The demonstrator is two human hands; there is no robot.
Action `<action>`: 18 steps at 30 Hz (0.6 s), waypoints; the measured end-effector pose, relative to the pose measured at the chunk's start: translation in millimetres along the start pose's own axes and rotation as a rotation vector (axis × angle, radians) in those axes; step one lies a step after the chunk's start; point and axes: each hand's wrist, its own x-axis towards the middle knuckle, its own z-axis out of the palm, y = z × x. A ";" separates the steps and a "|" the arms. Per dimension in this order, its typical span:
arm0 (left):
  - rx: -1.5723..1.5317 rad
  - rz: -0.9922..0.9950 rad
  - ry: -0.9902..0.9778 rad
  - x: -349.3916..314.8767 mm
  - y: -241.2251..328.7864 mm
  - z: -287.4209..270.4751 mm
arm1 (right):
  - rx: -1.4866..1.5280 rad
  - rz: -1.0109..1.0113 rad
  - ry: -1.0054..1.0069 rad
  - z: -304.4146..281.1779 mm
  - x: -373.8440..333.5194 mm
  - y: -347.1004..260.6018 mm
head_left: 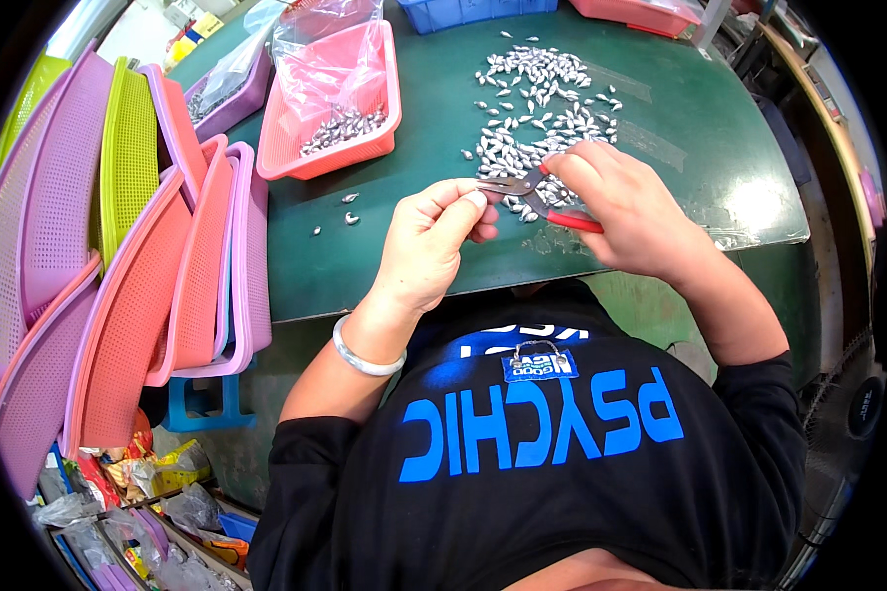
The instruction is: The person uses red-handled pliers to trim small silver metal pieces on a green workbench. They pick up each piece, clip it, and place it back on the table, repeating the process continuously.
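Observation:
My right hand is closed around a pair of red-handled pliers, whose dark jaws point left. Thumb and fingers of my left hand pinch right at the jaw tips; whatever lies between them is hidden. Beyond both hands, a spread of small silver teardrop-shaped metal pieces covers part of the green table. A few single pieces lie apart, left of my left hand.
A pink basket holding more silver pieces and a clear plastic bag stands at the back left, beside a purple basket. Stacked colourful baskets crowd the left side. A blue crate sits at the far edge, and a fan stands right.

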 end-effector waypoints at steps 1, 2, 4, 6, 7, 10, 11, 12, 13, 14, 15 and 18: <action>0.000 0.000 -0.002 0.0 -0.1 -0.1 | -0.012 -0.006 0.004 -0.9 0.1 -0.5; 0.001 0.000 -0.005 -0.1 -0.2 -0.2 | -0.008 -0.012 0.011 -0.8 -0.2 -0.6; 0.010 0.017 0.002 -0.6 -0.1 0.2 | -0.001 -0.023 0.023 -0.5 -0.9 -0.6; 0.025 0.022 0.002 -0.8 -1.1 0.1 | -0.009 -0.018 0.017 -0.5 -1.7 -2.7; 0.037 0.019 -0.002 -0.6 -1.8 0.0 | -0.012 -0.016 0.014 -0.6 -1.9 -3.4; 0.059 0.025 -0.019 0.3 -2.1 -1.4 | -0.018 -0.001 -0.014 0.6 -1.0 -2.3; 0.064 0.030 -0.027 0.5 -2.0 -1.9 | -0.021 -0.004 -0.025 0.0 -0.6 -2.4; 0.068 0.031 -0.026 0.4 -2.3 -2.0 | -0.024 -0.006 -0.035 -1.2 -0.2 -2.6; 0.074 0.033 -0.026 0.3 -2.2 -2.0 | -0.028 -0.010 -0.044 -2.2 0.5 -2.4; 0.079 0.036 -0.025 0.0 -2.1 -1.8 | -0.027 -0.010 -0.043 -2.2 0.4 -2.3; 0.075 0.032 -0.019 -1.1 -2.1 -1.0 | -0.025 -0.009 -0.042 -1.8 -0.2 -2.4; 0.091 0.016 -0.008 -0.9 0.7 0.3 | -0.044 -0.006 -0.011 0.0 0.6 -3.3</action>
